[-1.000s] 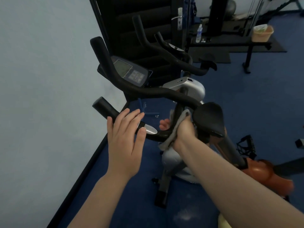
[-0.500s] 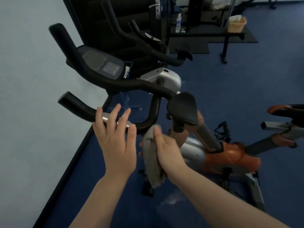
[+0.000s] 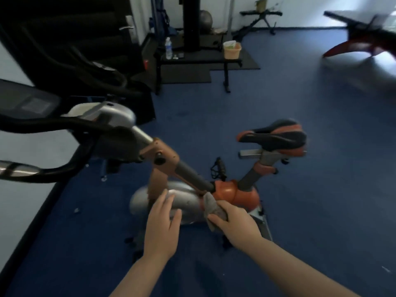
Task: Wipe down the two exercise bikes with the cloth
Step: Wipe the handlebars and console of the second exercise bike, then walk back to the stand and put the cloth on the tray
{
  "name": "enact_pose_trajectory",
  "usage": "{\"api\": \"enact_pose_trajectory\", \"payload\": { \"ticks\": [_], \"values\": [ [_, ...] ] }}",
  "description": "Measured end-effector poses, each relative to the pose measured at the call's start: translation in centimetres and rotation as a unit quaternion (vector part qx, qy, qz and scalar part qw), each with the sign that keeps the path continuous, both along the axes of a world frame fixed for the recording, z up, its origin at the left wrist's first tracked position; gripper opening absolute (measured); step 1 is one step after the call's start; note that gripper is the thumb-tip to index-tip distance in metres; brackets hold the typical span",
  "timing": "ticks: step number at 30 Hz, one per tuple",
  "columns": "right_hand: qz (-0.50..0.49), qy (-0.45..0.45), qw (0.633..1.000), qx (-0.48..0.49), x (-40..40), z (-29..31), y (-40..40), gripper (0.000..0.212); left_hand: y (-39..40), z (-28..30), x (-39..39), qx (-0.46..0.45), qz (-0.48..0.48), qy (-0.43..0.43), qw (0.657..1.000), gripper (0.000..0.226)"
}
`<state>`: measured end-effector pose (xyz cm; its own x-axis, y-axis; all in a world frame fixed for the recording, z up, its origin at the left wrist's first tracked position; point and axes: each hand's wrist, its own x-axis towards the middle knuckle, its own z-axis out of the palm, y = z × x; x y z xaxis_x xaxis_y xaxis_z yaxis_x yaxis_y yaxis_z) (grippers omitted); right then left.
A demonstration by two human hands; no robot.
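Note:
An orange and silver exercise bike [image 3: 233,192] stands on the blue floor below me, with a black and orange saddle [image 3: 273,135] and black handlebars [image 3: 64,125] at the left. My right hand [image 3: 233,221] grips a grey cloth [image 3: 211,205] pressed near where the sloping frame tube meets the orange body. My left hand [image 3: 162,224] hovers open, fingers spread, over the silver flywheel cover [image 3: 182,198]. A second bike [image 3: 111,113] with a silver housing stands behind the first, at the left.
A black bench [image 3: 199,58] at the back carries a water bottle [image 3: 168,48] and a beige bucket [image 3: 231,49]. A pale wall runs along the left. A blurred red and black machine [image 3: 362,41] sits at the top right. Blue floor spreads to the right.
My view swung right and down from the handlebars. My right hand carried the cloth from the handlebar stem down to the frame. My left hand let go of the handlebar grip.

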<state>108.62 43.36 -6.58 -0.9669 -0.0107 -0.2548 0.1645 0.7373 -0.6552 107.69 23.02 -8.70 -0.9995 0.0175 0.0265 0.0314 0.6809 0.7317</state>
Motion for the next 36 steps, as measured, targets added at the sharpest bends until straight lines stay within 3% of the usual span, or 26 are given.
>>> {"api": "enact_pose_trajectory", "payload": {
  "ticks": [4, 15, 25, 36],
  "values": [
    [-0.054, -0.012, 0.997, 0.049, 3.9, -1.3, 10.0, 0.04, 8.8, -2.0, 0.7, -0.023, -0.056, -0.065, 0.996, 0.045],
    [-0.152, -0.056, 0.981, 0.107, 10.6, -2.2, 30.2, 0.035, 29.0, -3.9, 3.8, -0.059, -0.197, -0.122, 0.971, 0.042],
    [-0.156, -0.044, 0.979, 0.123, 5.5, -2.6, 39.5, 0.035, 42.4, -5.1, -2.2, -0.073, -0.249, -0.145, 0.955, 0.04],
    [-0.147, -0.054, 0.978, 0.136, -4.7, -2.1, 52.5, 0.031, 56.9, -4.9, -12.5, -0.067, -0.233, -0.161, 0.957, 0.04]
  ]
}}
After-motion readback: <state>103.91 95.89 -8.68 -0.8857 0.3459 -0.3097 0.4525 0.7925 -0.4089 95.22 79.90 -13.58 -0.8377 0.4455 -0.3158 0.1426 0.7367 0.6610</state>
